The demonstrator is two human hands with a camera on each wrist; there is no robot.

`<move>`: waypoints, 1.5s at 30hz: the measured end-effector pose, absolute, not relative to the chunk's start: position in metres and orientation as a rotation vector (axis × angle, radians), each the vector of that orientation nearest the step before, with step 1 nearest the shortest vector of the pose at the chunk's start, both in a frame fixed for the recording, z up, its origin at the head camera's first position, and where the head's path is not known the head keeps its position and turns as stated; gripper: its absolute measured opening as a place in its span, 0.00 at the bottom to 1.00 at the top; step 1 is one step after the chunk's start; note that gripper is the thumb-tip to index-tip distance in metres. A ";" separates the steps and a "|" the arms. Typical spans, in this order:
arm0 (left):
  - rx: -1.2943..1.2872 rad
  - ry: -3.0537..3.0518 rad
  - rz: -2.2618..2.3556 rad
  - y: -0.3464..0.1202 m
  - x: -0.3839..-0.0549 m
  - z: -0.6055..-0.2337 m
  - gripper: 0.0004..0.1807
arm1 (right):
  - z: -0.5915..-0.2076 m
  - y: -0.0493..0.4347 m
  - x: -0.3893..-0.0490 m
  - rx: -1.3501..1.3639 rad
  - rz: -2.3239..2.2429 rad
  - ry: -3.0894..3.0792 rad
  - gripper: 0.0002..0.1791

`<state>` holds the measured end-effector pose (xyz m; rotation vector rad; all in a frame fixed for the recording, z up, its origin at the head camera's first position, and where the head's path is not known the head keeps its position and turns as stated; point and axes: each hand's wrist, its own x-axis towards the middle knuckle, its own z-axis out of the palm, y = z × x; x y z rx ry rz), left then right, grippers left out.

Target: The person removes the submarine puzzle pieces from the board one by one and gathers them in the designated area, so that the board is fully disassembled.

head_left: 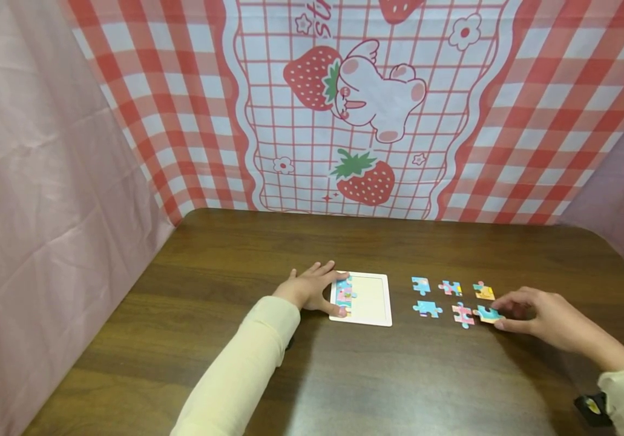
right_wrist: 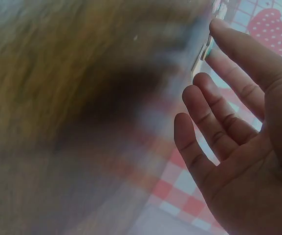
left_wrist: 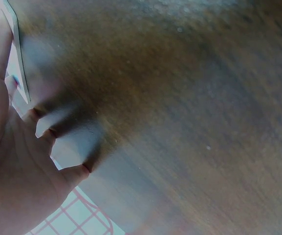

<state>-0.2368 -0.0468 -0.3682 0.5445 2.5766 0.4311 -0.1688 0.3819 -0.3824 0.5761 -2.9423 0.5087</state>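
Observation:
A square white puzzle tray (head_left: 371, 323) lies on the table with a column of joined pieces (head_left: 344, 293) along its left side. My left hand (head_left: 307, 289) rests at the tray's left edge, fingers extended, its thumb and index finger touching the tray near the pieces. To the right, my right hand (head_left: 548, 318) pinches a teal jigsaw piece (head_left: 488, 313) between thumb and index finger, at table level. Beside that piece lies a pink jigsaw piece (head_left: 462, 315). The right wrist view shows the other fingers loosely bent, the piece mostly hidden behind the fingertips.
Several loose pieces lie in two rows right of the tray, among them a blue one (head_left: 426, 309), a light-blue one (head_left: 420, 285), a pink-and-blue one (head_left: 450, 287) and a yellow one (head_left: 483, 290). A strawberry-print checked cloth (head_left: 366, 121) hangs behind the wooden table (head_left: 399, 375).

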 end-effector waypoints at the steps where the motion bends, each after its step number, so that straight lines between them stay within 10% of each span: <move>1: 0.546 2.577 0.432 -0.047 -0.237 -0.368 0.47 | -0.383 0.384 -0.169 0.578 0.504 -2.942 0.14; 45: 0.550 2.595 0.455 -0.047 -0.235 -0.367 0.48 | -0.368 0.279 -0.197 0.592 1.006 -2.915 0.15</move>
